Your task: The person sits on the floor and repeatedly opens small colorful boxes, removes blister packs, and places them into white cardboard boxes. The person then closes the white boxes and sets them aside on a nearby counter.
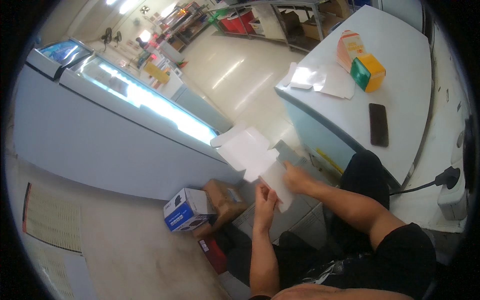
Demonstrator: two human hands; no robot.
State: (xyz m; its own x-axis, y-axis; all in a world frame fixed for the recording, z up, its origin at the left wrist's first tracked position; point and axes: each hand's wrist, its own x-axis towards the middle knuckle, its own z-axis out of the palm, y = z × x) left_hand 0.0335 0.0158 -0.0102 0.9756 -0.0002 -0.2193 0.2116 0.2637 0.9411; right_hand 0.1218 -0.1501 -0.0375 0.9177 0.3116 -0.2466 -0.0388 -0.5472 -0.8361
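Note:
A white paperboard carton blank, partly unfolded, is held over my lap by both hands. My left hand pinches its near left edge, where a thin reddish strip of the printed side shows. On the opposite edge, my right hand grips the narrower panel with the fingers bent over it. Wide flaps of the blank stick out away from me, plain white side up. Part of the right fingers is hidden by the hand itself.
To the right, a white table bears a black smartphone, a yellow-green carton, an orange-white carton and flat white blanks. A lit chest freezer stands left. Boxes sit near my legs; a plug fills a wall socket.

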